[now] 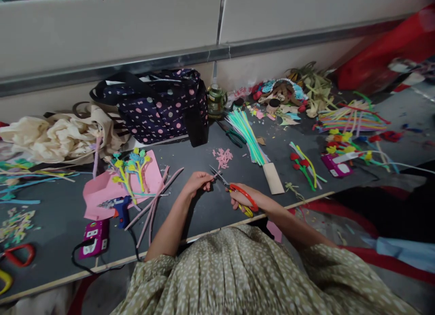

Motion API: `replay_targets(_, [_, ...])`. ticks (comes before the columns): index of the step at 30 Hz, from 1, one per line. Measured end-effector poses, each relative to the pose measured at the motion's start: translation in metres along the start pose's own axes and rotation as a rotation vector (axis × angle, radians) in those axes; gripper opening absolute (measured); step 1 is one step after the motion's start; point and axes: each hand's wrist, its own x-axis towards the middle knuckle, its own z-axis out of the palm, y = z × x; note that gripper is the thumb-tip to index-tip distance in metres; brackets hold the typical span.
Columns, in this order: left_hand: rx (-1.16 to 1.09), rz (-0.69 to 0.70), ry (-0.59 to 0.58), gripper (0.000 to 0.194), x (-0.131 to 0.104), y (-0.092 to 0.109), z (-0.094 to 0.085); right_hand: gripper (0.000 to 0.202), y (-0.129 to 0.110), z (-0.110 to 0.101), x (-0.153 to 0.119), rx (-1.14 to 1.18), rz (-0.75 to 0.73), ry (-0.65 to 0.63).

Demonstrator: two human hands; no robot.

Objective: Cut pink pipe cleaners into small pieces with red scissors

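Observation:
My right hand (240, 198) grips a pair of scissors (253, 201) with red and yellow handles, their blades pointing away and to the left. Between the blades lies the end of a thin pinkish strip (216, 173), pinched in the fingers of my left hand (199, 182). Just beyond the blade tips is a small heap of short pink cut pieces (223, 157). Several long pink strips (154, 206) lie crossed on the dark table (207, 215), left of my left hand. To the right of the scissors rests a bundle of pale green strips (249, 136) with a beige paper wrap (273, 178).
A glue gun (124, 210) and a purple power strip (95, 238) with a black cable lie front left, near pink paper (91, 192) bearing finished flowers. Behind stand a dotted bag (159, 106) and a glass jar (216, 99). Dark pliers (233, 134) lie beside the bundle.

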Motion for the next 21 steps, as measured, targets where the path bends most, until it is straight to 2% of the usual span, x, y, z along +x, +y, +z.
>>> replay_targets(5, [0.02,-0.018,0.003,0.037,-0.0007,0.0026,0.0013,0.024,0.0049,0.0014,0.0048,0.015,0.012,0.009])
replay_targets(11, [0.016,-0.028,-0.001,0.034,-0.0007,0.0047,0.0021,0.017,0.0059,0.0004,0.0086,-0.01,0.01,-0.024])
replay_targets(21, [0.013,-0.03,-0.023,0.033,0.0009,0.0031,-0.0007,0.017,0.0083,0.0019,0.0082,0.002,-0.024,-0.029])
